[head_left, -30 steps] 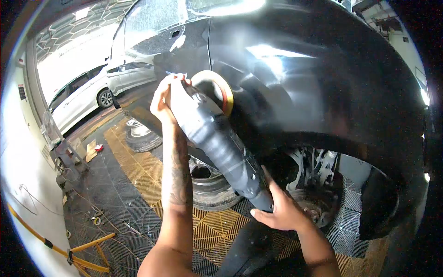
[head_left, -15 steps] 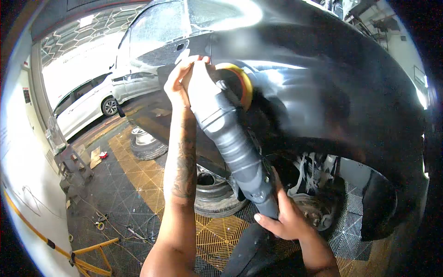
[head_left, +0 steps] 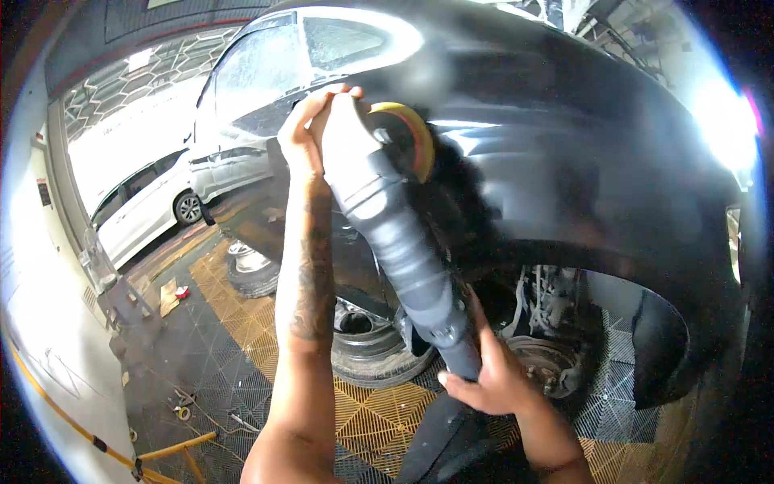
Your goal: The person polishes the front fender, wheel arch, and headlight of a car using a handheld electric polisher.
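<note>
A dark grey power polisher [head_left: 403,250] slants across the middle of the view. Around its head end at the upper left, my left hand [head_left: 306,133] is wrapped. Lower down, my right hand [head_left: 492,371] grips the rear handle, thumb on the near side. The polisher's yellow round pad [head_left: 421,141] faces the black car body panel [head_left: 564,177], edge-on to me; it appears to touch the panel, though the contact is partly hidden behind the tool. Light reflections lie on the panel to the right of the pad.
Below the panel is an open wheel arch with a bare brake hub [head_left: 544,363]. Loose wheels [head_left: 379,355] lie on the yellow and grey tile floor [head_left: 234,323]. At lower left stands a yellow metal frame [head_left: 177,448]. A white car [head_left: 145,194] is parked outside.
The polisher and both hands have shifted slightly left in view, with the pad also a little higher. My grip on the tool stays the same. The camera view has turned a little.
</note>
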`<state>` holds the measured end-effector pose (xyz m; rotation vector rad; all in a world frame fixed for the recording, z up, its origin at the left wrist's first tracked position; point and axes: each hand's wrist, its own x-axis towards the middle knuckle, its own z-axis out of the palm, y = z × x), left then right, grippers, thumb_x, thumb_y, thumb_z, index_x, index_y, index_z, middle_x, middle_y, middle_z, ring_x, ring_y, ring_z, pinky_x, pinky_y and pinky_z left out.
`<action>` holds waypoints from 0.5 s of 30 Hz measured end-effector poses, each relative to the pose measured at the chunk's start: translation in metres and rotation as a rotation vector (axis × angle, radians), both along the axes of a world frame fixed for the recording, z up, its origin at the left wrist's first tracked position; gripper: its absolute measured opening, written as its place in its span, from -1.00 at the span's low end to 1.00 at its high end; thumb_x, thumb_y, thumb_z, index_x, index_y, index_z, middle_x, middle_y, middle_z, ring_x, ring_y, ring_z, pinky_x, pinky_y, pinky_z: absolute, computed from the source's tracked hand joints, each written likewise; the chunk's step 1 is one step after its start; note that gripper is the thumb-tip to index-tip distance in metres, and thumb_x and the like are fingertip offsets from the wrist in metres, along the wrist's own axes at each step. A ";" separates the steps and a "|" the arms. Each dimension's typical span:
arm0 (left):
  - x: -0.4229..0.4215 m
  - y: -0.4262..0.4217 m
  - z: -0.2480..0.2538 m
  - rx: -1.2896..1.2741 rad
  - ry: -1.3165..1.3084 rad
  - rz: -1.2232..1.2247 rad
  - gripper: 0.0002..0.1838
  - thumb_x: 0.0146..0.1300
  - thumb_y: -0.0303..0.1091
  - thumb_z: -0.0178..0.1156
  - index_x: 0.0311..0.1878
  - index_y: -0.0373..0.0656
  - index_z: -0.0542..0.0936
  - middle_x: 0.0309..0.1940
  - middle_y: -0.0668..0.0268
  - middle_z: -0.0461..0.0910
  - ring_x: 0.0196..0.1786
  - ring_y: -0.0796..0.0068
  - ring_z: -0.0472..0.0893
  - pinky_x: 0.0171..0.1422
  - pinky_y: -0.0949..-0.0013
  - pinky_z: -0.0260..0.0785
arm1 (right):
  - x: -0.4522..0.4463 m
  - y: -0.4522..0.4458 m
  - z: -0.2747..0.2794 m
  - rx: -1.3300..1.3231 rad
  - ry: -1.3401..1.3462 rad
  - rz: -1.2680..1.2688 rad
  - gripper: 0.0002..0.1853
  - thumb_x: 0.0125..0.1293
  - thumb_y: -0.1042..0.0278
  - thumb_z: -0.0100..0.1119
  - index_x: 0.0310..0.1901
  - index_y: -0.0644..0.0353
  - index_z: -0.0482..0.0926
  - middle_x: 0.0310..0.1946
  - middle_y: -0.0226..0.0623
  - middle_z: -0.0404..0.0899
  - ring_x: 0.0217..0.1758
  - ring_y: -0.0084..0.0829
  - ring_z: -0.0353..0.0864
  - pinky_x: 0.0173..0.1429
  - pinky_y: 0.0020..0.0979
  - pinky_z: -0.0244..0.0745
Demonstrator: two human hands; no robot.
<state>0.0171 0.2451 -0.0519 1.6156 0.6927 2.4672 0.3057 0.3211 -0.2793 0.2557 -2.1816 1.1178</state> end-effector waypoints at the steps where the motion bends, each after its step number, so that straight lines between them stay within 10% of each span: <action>1: 0.009 0.013 0.003 -0.024 0.102 0.028 -0.65 0.38 -0.32 0.08 0.01 -0.45 0.62 -0.06 -0.11 0.70 0.00 0.09 0.70 0.20 0.20 0.54 | 0.010 0.001 -0.006 0.047 0.035 -0.063 0.18 0.15 0.34 0.41 0.60 0.44 -0.27 0.50 0.20 0.20 0.56 0.02 0.25 0.61 -0.16 0.10; 8: 0.108 0.074 0.012 -0.044 0.540 -0.288 -0.57 0.39 -0.20 0.12 0.01 -0.46 0.63 -0.04 -0.12 0.71 -0.02 0.19 0.72 0.15 0.28 0.55 | 0.067 -0.021 -0.053 -0.247 -0.023 -0.217 -0.20 0.15 0.44 0.45 0.35 0.36 0.18 -0.20 -0.32 0.56 -0.20 -0.51 0.59 0.01 -0.32 0.55; 15: 0.015 0.049 0.017 -0.046 0.358 0.031 -0.56 0.41 -0.24 0.09 0.09 -0.49 0.60 0.02 -0.14 0.69 0.06 0.12 0.69 0.26 0.20 0.51 | 0.024 -0.005 -0.039 -0.183 -0.083 -0.155 -0.09 0.20 0.45 0.41 0.47 0.38 0.02 0.00 -0.19 0.55 0.02 -0.40 0.59 0.17 -0.29 0.50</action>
